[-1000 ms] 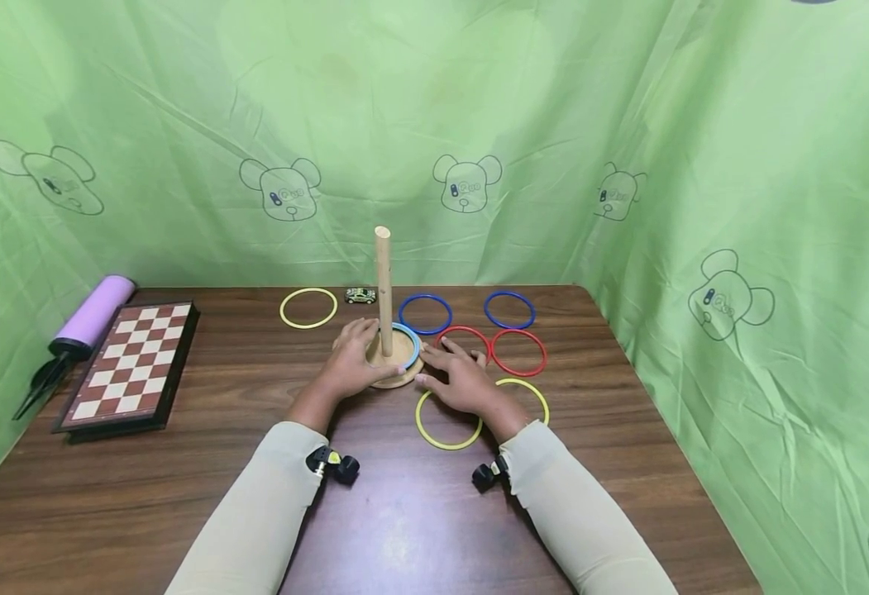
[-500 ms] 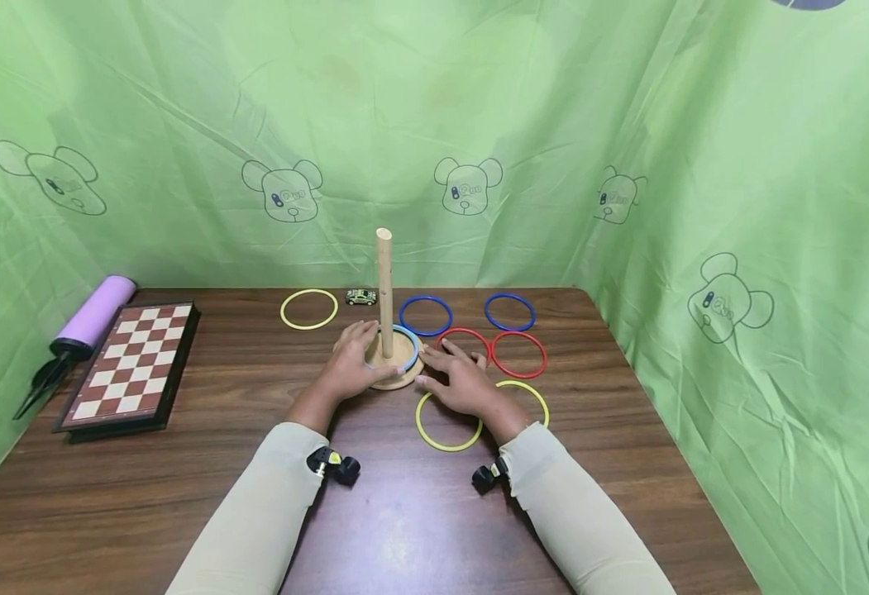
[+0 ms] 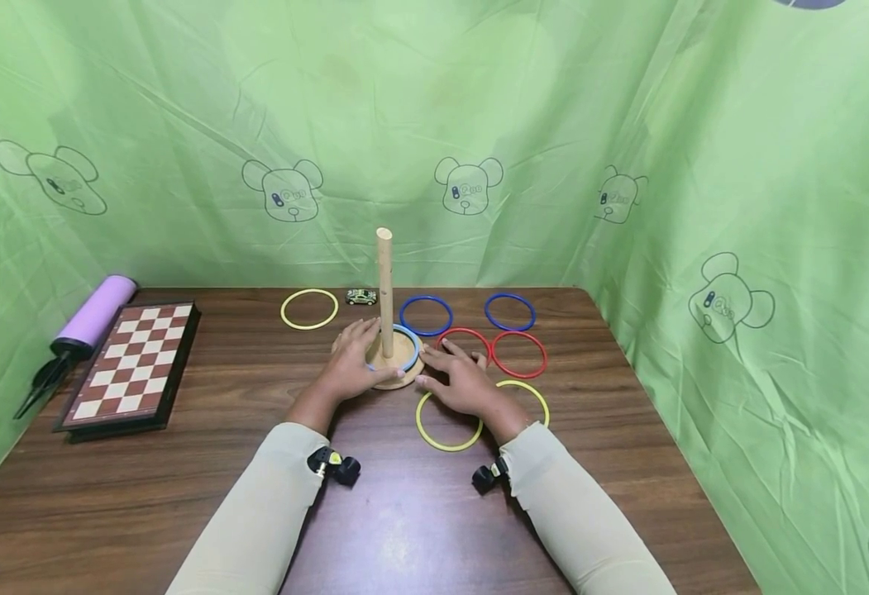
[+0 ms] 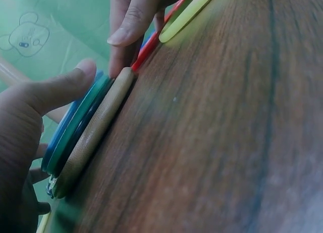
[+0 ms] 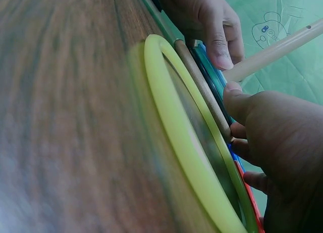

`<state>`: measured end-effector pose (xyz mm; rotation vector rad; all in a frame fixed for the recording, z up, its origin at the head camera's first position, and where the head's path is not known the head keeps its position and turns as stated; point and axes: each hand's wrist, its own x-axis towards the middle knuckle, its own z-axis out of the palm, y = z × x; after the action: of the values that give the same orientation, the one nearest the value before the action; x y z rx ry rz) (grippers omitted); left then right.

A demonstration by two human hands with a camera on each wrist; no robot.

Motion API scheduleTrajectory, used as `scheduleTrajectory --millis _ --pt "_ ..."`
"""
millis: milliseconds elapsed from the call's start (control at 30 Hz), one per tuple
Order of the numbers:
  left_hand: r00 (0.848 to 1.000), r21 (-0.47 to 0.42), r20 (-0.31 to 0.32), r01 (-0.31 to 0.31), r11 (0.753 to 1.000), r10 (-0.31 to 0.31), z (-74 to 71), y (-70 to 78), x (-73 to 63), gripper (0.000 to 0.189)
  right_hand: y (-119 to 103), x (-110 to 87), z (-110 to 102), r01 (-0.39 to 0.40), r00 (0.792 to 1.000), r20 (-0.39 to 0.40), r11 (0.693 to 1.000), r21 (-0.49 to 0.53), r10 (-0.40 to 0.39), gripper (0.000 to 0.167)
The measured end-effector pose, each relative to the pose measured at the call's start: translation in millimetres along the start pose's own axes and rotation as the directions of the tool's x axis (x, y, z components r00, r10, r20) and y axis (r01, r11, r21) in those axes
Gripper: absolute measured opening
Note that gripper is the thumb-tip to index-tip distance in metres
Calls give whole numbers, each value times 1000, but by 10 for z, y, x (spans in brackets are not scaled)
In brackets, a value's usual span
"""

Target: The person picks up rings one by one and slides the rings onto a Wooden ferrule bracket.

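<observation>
A wooden peg (image 3: 385,289) stands upright on a round wooden base (image 3: 389,383). Light-blue ring (image 3: 413,335) lies round the peg, the topmost of stacked rings; a green ring (image 4: 83,117) and a darker one show beneath it. Along the left and front of this stack my left hand (image 3: 350,364) rests, fingers and thumb spread about the rings. My right hand (image 3: 465,382) lies at the right side of the base, its fingertips at the edge. It lies partly over a red ring (image 3: 521,353) neighbour and a yellow ring (image 3: 449,449). Neither hand grips anything visibly.
Two blue rings (image 3: 510,311) lie behind the red ones. Another yellow ring (image 3: 309,309) and a toy car (image 3: 361,297) sit at the back. A chessboard (image 3: 132,364) and a purple pump (image 3: 95,312) lie on the left. Green curtains (image 3: 374,107) surround the table.
The head view has shifted very slightly. Both hands, the peg and the rings stay where they were.
</observation>
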<state>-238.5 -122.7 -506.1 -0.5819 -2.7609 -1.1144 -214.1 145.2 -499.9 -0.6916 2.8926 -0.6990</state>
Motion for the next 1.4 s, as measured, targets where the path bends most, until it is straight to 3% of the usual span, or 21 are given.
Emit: scheduleTrajectory --millis 233,467,767,1000,1400 --pt "999 28 -42 -13 1000 14 -92 -46 -43 112 2 -2 8 2 1000 -7 1000 -5 -2 64" --pt "980 140 -192 -23 990 50 -306 -266 -124 96 5 -4 6 0 1000 -5 1000 0 0 64" --pt "940 200 -333 149 968 -76 -479 -485 -169 89 2 -19 -3 -1 1000 -10 1000 27 2 61" --pt "938 236 -297 254 938 -179 -486 -626 -128 91 5 -22 10 -4 1000 -2 999 35 4 62" --pt "928 296 -240 348 889 -283 -509 -843 0 93 9 -3 17 -3 1000 -13 1000 24 3 61"
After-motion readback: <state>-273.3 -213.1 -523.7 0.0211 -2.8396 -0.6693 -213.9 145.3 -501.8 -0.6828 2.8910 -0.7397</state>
